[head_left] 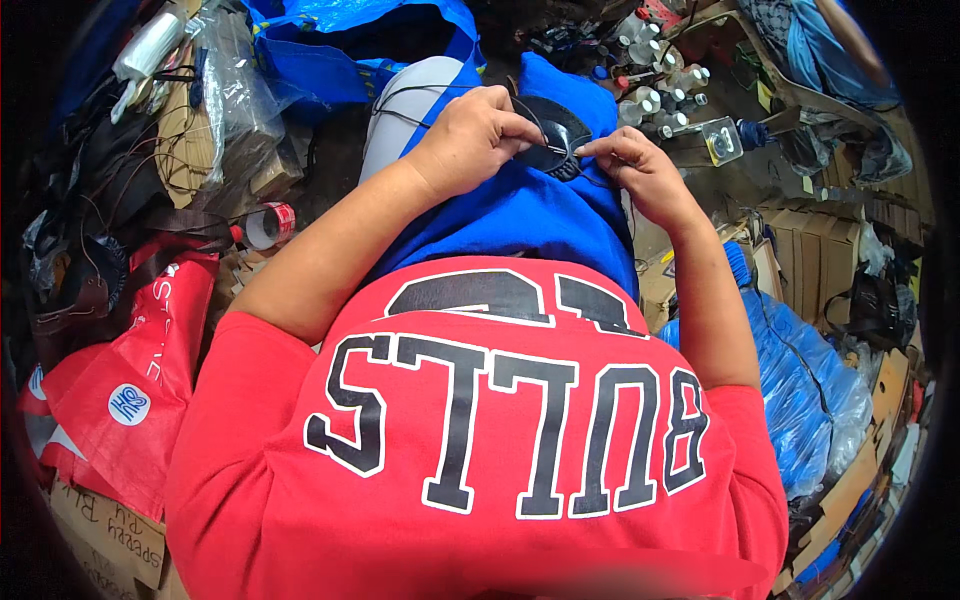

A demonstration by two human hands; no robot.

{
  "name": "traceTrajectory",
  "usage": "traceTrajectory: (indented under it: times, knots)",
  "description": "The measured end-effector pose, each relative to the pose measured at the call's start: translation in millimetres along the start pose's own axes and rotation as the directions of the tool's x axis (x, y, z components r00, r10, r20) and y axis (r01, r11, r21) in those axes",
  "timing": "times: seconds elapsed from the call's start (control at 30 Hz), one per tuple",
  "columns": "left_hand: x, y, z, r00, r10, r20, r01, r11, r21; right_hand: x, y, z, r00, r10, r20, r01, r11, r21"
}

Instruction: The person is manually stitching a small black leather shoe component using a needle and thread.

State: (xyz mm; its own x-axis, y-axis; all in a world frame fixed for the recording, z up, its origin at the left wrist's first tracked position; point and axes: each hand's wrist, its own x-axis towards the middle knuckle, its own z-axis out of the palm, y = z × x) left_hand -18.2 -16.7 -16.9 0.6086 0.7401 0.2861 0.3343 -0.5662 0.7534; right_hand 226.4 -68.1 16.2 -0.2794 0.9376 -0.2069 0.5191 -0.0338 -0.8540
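A glossy black shoe (552, 128), partly hidden by my fingers, rests on the blue cloth (500, 215) over my lap. My left hand (478, 140) is closed in a pinch at the shoe's left side, on a thin black cord (415, 88) that loops out to the left. At the shoe's right edge, my right hand (640, 172) pinches with thumb and forefinger; what lies between them is too small to make out. A short, thin, shiny sliver shows between the two sets of fingertips. Dark cord also hangs below my right fingers.
A blue bag (360, 45) stands beyond my lap, and several bottles (650, 95) cluster at the far right. Cardboard boxes (815, 250) and blue plastic wrapping (785, 370) crowd the right. On the left lie a red bag (130, 390) and a bottle (268, 225).
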Motion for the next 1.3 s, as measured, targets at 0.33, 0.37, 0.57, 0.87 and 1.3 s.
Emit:
traceTrajectory:
  times: [0.33,0.37,0.57,0.87,1.3]
  knots:
    - [4.1,1.3,4.6,0.999,0.042,0.008,-0.042,0.996,0.076,6.5,5.2,-3.2,0.999,0.016,0.033,-0.017,1.000,0.021]
    - [5.9,-0.1,5.4,0.999,0.041,0.017,-0.042,0.997,0.068,6.9,5.3,-3.7,0.999,0.016,0.035,-0.017,1.000,0.021]
    - [21.8,-6.8,11.4,0.982,-0.008,0.191,0.024,0.996,-0.086,9.5,10.1,-5.3,0.995,0.055,0.088,-0.062,0.995,0.079]
    - [33.7,7.5,22.2,0.875,-0.392,0.284,0.469,0.833,-0.294,5.4,7.0,-5.2,0.998,0.019,0.056,-0.018,1.000,-0.004]
    - [0.5,16.2,-3.2,0.911,-0.344,0.228,0.407,0.843,-0.352,-6.1,-17.7,-4.1,0.996,-0.086,-0.007,0.081,0.959,-0.272]
